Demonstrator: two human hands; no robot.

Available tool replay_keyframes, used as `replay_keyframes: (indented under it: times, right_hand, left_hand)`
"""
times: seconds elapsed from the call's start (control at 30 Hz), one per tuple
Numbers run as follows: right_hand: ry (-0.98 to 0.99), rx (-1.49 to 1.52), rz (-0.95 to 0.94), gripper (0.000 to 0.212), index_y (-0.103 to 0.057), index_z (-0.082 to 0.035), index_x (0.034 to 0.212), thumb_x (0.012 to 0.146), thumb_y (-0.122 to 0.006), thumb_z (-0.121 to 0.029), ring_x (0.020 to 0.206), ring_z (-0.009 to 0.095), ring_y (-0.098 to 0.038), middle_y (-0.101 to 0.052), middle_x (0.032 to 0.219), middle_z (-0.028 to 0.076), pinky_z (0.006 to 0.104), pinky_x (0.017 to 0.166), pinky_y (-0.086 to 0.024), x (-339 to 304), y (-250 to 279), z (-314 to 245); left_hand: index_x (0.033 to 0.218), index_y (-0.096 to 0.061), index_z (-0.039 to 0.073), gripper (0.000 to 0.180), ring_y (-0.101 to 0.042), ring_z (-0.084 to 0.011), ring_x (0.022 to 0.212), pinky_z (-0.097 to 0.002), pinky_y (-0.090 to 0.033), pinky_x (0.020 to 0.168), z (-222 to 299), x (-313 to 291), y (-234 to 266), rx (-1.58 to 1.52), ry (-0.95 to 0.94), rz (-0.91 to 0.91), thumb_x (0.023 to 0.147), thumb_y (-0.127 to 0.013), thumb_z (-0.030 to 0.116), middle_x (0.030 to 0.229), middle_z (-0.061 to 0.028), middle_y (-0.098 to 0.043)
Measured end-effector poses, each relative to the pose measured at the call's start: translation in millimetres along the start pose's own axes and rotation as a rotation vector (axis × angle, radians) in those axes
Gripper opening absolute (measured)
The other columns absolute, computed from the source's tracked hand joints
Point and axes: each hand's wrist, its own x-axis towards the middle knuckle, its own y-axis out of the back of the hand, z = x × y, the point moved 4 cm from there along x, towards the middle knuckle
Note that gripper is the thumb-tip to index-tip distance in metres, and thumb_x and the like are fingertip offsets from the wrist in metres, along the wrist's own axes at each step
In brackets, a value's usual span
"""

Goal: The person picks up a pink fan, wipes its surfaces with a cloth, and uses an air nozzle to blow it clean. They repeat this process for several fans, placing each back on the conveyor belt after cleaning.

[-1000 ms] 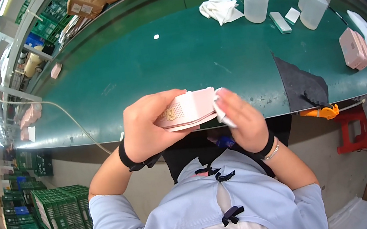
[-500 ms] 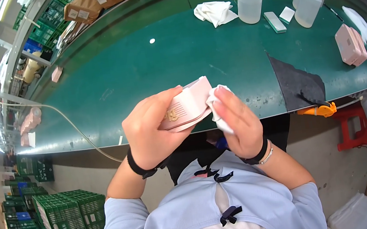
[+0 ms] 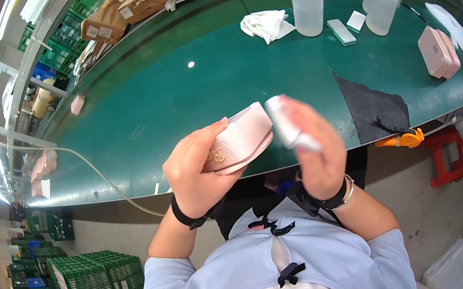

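My left hand is wrapped round a pale pink plastic housing, which has rows of small holes and gold-coloured marks on its side. I hold it tilted above the near edge of the green table. Just to its right, a folded white cloth is gripped in my right hand, which is smeared by motion. A narrow gap shows between cloth and housing. My left fingers and palm hide part of the housing.
Clear squeeze bottles, a crumpled white cloth and small white-and-green blocks stand at the back right of the table. Pink housings sit far right, near a black mat and an orange tool. Green crates stack lower left.
My right hand has drawn the white cloth off the pink housing, a little to the right. My left hand keeps hold of the housing, slightly lower and turned a little.
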Motion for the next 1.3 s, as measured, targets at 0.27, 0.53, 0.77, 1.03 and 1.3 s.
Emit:
replay_keyframes:
  times: [0.27, 0.53, 0.77, 1.03, 1.3]
  right_hand:
    - [0.282, -0.283, -0.457, 0.036, -0.061, 0.002, 0.127, 0.099, -0.05, -0.018, 0.131, 0.04, -0.05, -0.054, 0.139, 0.021, 0.0436, 0.106, -0.04, 3.5, -30.3, -7.9]
    - [-0.402, 0.353, -0.001, 0.036, -0.058, 0.007, 0.127, 0.102, -0.048, -0.017, 0.117, 0.022, -0.06, -0.061, 0.13, 0.019, 0.0342, 0.099, -0.046, -0.8, 8.3, 29.4]
    - [0.186, 0.1, -0.665, 0.038, -0.057, 0.003, 0.13, 0.1, -0.046, -0.018, 0.123, 0.033, -0.057, -0.057, 0.134, 0.021, 0.0396, 0.104, -0.044, 37.6, -29.1, -16.4]
    - [-0.267, 0.167, -0.623, 0.033, -0.066, 0.005, 0.115, 0.101, -0.047, -0.018, 0.105, 0.025, -0.066, -0.067, 0.119, 0.02, 0.0327, 0.092, -0.05, 25.1, 32.0, 4.5]
    - [-0.225, 0.335, -0.506, 0.039, -0.06, 0.005, 0.124, 0.103, -0.044, -0.024, 0.117, 0.027, -0.06, -0.062, 0.128, 0.021, 0.0357, 0.101, -0.045, 28.2, -22.9, 4.1]
  left_hand:
    - [0.109, -0.068, 0.001, 0.055, -0.071, -0.0238, 0.086, -0.0303, -0.055, 0.077, -1.5, -8.2, 6.9, -0.174, 0.024, -0.007, 0.061, -0.091, 0.016, 0.099, -0.0121, -0.073]
    - [0.121, -0.059, -0.004, 0.069, -0.067, -0.0164, 0.097, -0.0302, -0.052, 0.086, -41.2, -38.7, -7.1, -0.977, 0.45, -0.057, 0.063, -0.092, 0.013, 0.108, -0.0097, -0.069]
    - [0.121, -0.059, -0.005, 0.068, -0.066, -0.0168, 0.1, -0.0303, -0.051, 0.09, -31.5, -37.8, -7.8, -1.0, 0.483, -0.29, 0.064, -0.091, 0.013, 0.109, -0.0109, -0.068]
    - [0.131, -0.052, -0.005, 0.075, -0.065, -0.022, 0.107, -0.0347, -0.051, 0.093, -51.4, -52.1, -7.8, -1.307, 0.679, -0.226, 0.074, -0.085, 0.032, 0.119, -0.0146, -0.064]
    - [0.145, -0.038, 0.001, 0.077, -0.059, -0.0276, 0.12, -0.0417, -0.049, 0.101, -35.3, -55.5, -37.1, -1.872, 0.985, -0.246, 0.088, -0.07, 0.041, 0.134, -0.0156, -0.056]
